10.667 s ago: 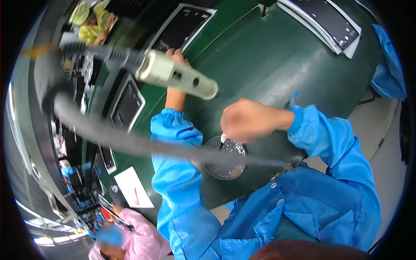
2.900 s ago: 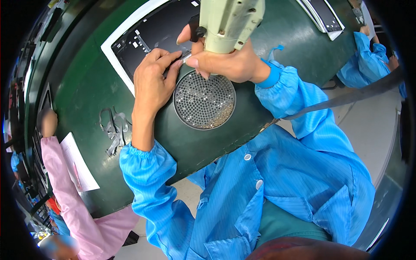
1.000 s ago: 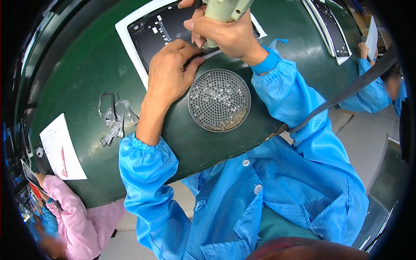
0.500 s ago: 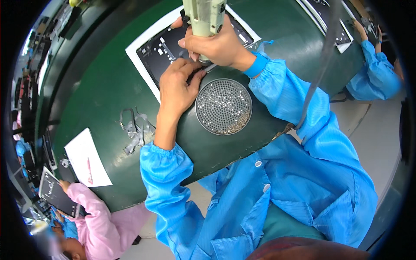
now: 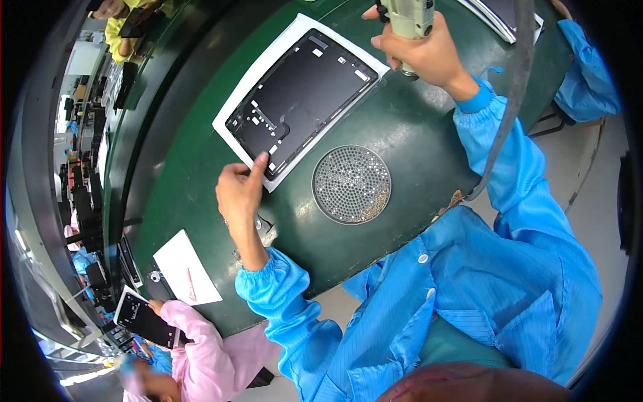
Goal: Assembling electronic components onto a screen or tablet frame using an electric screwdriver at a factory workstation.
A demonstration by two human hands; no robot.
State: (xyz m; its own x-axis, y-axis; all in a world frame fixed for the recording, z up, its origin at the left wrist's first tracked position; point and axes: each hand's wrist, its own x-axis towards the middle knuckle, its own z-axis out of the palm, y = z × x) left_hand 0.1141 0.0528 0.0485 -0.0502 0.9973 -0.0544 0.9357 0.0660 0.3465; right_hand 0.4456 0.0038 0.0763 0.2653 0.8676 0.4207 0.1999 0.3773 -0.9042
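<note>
My right hand is wrapped round a pale green powered screwdriver, held above the table beyond the cover's right corner. The black laptop-like cover, with small white pieces and a short black cable on it, lies on a white sheet. At its near-left corner is my left hand, thumb stretched out to the edge and fingers bent apart from it, holding nothing. Close to the cover's near side sits a round grey perforated tray, with small shiny screw-like bits in its holes and loose brass-coloured ones near its right edge.
Beside my right arm hangs a thick grey cable. A white paper lies left on the green table. Next to it a person in pink holds a dark panel. Another person's blue sleeve is at right.
My right hand has lifted the screwdriver away from the cover, to the right. My left hand has moved from the cover's near edge to its near-left corner. The view has shifted too.
</note>
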